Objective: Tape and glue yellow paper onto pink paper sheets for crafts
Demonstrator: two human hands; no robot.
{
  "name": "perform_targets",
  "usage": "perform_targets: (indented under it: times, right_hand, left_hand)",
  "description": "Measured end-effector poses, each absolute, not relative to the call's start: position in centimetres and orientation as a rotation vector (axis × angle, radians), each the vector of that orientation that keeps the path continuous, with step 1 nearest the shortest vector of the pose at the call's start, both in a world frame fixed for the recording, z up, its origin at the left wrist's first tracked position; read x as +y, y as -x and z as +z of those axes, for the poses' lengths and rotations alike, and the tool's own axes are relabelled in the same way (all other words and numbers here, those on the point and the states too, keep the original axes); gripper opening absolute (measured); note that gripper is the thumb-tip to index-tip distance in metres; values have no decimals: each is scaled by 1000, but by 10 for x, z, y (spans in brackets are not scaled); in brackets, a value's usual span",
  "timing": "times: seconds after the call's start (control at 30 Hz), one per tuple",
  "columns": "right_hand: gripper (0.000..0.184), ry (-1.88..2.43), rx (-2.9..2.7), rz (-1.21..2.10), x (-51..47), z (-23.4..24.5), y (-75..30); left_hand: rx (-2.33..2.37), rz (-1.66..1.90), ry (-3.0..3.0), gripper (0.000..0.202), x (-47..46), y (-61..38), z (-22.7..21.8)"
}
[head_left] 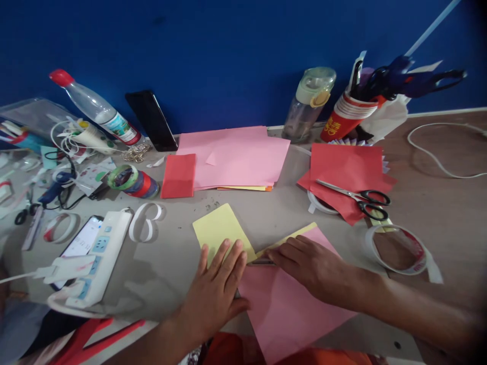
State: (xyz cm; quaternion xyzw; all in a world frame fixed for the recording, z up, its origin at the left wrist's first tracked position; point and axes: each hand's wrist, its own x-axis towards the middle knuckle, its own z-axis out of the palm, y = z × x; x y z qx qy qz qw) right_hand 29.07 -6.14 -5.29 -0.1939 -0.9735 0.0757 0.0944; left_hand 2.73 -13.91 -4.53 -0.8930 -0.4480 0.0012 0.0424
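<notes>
A pink sheet of paper (289, 304) lies at the table's near edge, with a yellow sheet (220, 228) partly under it. My left hand (216, 289) lies flat, fingers stretched out, pressing on the yellow sheet and the pink sheet's left edge. My right hand (308, 266) rests on the pink sheet, its fingers closed round a thin dark tool (261, 262) that lies along the paper's edge; I cannot make out what the tool is.
A stack of pink paper (236, 157) and a red folded piece (178, 175) lie at the middle back. Scissors (361, 197) rest on red paper (346, 167) to the right, near a tape roll (397, 248). A power strip (101, 258), phone (81, 241), tape rolls (131, 180) and bottles crowd the left.
</notes>
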Motion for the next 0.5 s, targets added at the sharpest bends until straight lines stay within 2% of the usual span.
perform_targets:
  times: [0.5]
  right_hand:
    - [51, 553, -2928, 281, -59, -47, -294]
  left_hand:
    - [-1561, 40, 2814, 91, -154, -20, -54]
